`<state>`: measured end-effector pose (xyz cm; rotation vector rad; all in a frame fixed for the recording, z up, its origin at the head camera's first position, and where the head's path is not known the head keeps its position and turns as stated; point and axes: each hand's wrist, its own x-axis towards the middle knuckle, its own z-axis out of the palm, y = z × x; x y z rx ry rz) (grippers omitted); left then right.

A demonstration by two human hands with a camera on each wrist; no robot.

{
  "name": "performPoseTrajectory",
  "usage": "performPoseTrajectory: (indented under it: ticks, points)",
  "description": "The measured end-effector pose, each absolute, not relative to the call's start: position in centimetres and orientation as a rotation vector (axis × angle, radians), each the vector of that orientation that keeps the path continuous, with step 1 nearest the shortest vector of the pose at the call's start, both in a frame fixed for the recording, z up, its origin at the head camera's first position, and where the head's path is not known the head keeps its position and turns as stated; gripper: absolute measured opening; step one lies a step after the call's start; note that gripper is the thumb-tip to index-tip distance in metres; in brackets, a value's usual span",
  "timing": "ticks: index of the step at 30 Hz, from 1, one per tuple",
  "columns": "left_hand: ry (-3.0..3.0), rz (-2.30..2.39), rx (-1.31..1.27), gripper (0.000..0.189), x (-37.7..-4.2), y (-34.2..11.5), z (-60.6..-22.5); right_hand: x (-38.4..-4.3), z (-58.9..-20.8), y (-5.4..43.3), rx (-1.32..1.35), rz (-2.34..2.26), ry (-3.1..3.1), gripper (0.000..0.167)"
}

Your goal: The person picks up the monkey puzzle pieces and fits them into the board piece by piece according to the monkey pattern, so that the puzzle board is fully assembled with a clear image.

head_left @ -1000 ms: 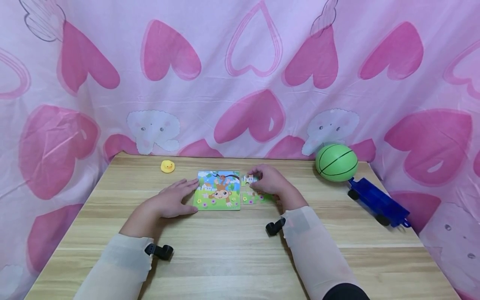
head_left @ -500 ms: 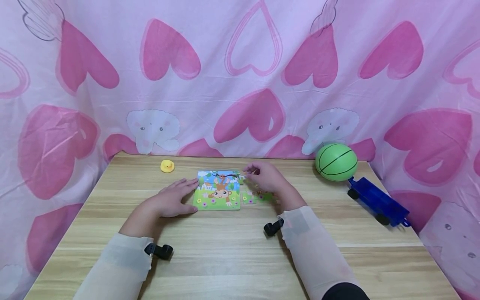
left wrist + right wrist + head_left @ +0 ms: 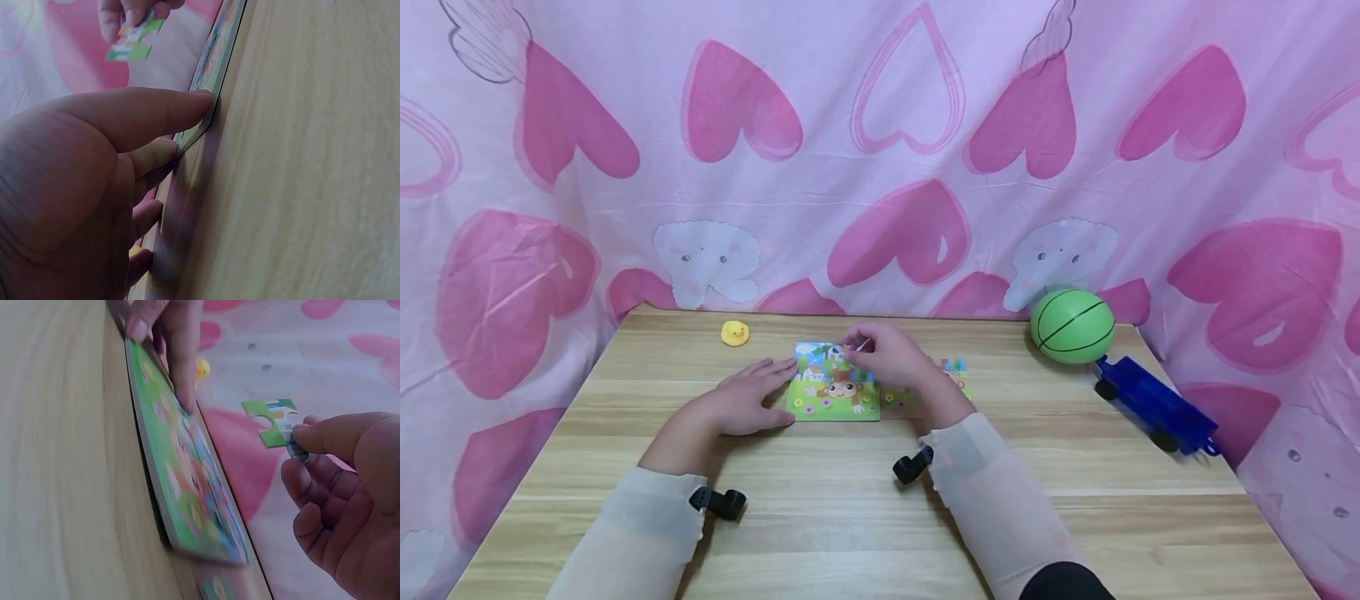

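A small jigsaw puzzle board (image 3: 820, 408) with a monkey picture lies flat on the table. My left hand (image 3: 741, 404) rests against its left side, fingers spread, with the thumb (image 3: 169, 112) at the near corner. Above the far part of the board, my right hand (image 3: 891, 358) pinches a jigsaw piece (image 3: 272, 432) between thumb and fingertips. That piece, green with a white and blue part, is held up off the board and also shows in the left wrist view. The right hand hides the board's far right corner in the head view.
Loose jigsaw pieces (image 3: 956, 365) lie right of the board, partly behind the right wrist. A yellow rubber duck (image 3: 735, 333) sits at the back left. At the back right are a green ball (image 3: 1072, 327) and a blue toy trailer (image 3: 1157, 404). A pink heart-patterned cloth (image 3: 895, 242) hangs behind the table.
My right hand has taken a jigsaw piece from the loose ones on the right and moved left with it over the board. The left hand has stayed in place.
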<state>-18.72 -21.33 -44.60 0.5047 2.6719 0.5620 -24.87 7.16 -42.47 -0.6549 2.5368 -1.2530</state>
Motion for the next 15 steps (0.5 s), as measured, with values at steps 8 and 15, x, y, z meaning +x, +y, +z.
performPoseTrajectory:
  ticks: [8,15]
  points:
    - [2.66,0.553,0.49,0.088,-18.8,-21.4,-44.6,-25.4,-43.2,4.1,-0.696,-1.235,2.494,0.025]
    - [2.663,0.553,0.482,0.088,-18.8,-21.4,-44.4,-25.6,-44.6,2.7,-0.601,-1.232,2.478,0.02]
